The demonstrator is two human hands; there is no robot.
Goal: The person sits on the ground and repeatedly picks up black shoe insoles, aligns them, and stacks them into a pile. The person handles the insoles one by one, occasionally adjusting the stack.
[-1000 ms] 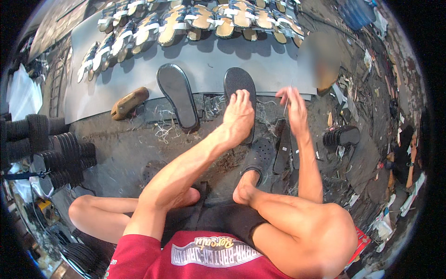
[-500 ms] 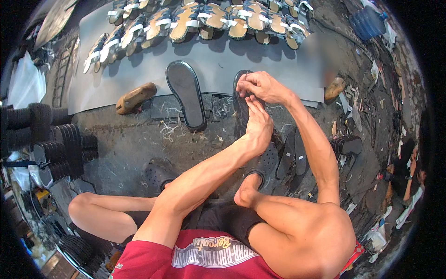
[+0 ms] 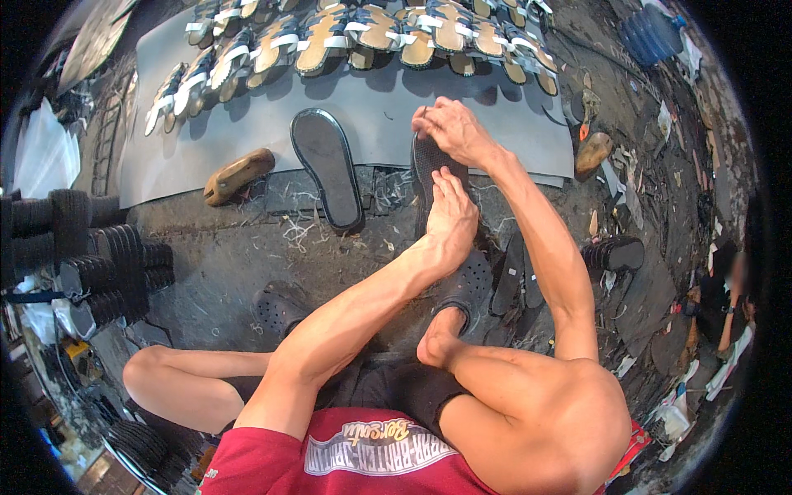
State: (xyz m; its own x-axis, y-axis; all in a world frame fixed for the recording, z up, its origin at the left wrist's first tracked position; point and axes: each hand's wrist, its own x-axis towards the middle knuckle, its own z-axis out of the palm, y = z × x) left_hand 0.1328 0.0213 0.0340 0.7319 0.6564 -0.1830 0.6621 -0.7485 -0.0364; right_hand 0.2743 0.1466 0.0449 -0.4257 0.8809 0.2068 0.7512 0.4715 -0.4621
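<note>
A black shoe sole with a textured face lies lengthwise under both hands, its far end on the grey sheet. My left hand rests on its middle with fingers stretched out flat. At the far end, my right hand has its fingers curled over the toe edge; the fingertips are partly hidden. To the left lies another black sole with a shiny raised rim, untouched. A wooden shoe last sits further left, and a second wooden last lies to the right.
Rows of sandals with white straps stand at the back of the grey sheet. Stacks of black soles are at left, more soles at right. My feet wear dark clogs. Another person's arm shows far right.
My right hand has moved slightly away from me to the toe end, uncovering more of the sole's textured face. My left hand has shifted slightly left and stays on the sole.
</note>
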